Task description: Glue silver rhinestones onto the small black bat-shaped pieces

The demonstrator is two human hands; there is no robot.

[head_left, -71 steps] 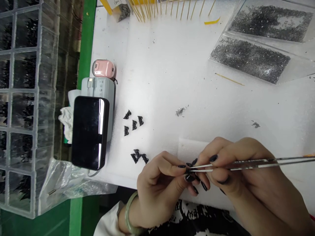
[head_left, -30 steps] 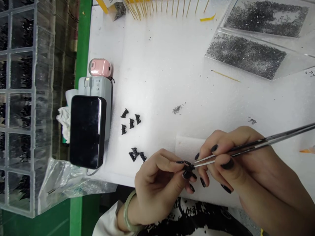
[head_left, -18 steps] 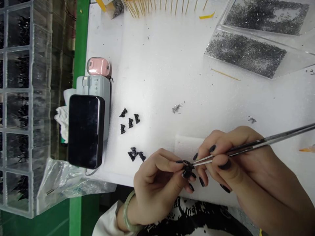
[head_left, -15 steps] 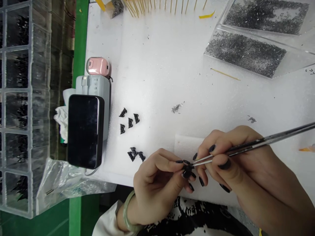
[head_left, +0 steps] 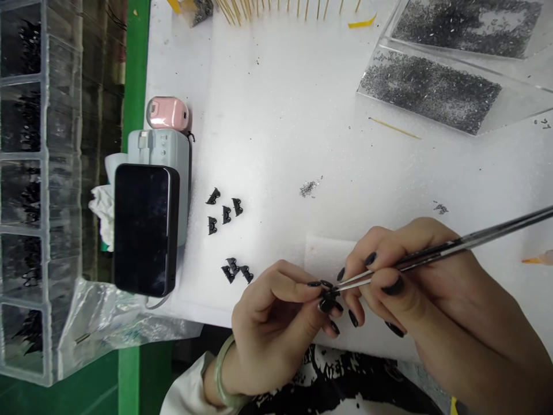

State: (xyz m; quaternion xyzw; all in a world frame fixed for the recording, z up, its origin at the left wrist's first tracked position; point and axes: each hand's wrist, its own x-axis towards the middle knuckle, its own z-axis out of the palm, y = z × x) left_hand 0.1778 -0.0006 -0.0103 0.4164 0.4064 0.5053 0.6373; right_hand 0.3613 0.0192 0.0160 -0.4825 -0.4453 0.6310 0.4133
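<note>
L hand (head_left: 276, 323) pinches one small black clip (head_left: 330, 294) at its fingertips over the table's near edge; R hand (head_left: 415, 282) grips tweezers (head_left: 453, 246), tips closed at that clip. Judged mid-batch: 4 clips (head_left: 223, 211) plus a cluster of approx. 3 (head_left: 235, 271) lie on the white foam mat (head_left: 280, 115), finished or pending can't be told. Trays of tiny dark bits (head_left: 427, 89) remain well stocked.

Tiny black piece (head_left: 330, 293) mostly hidden between fingertips (head_left: 327, 305); tweezers (head_left: 436, 253) cut off right.
</note>
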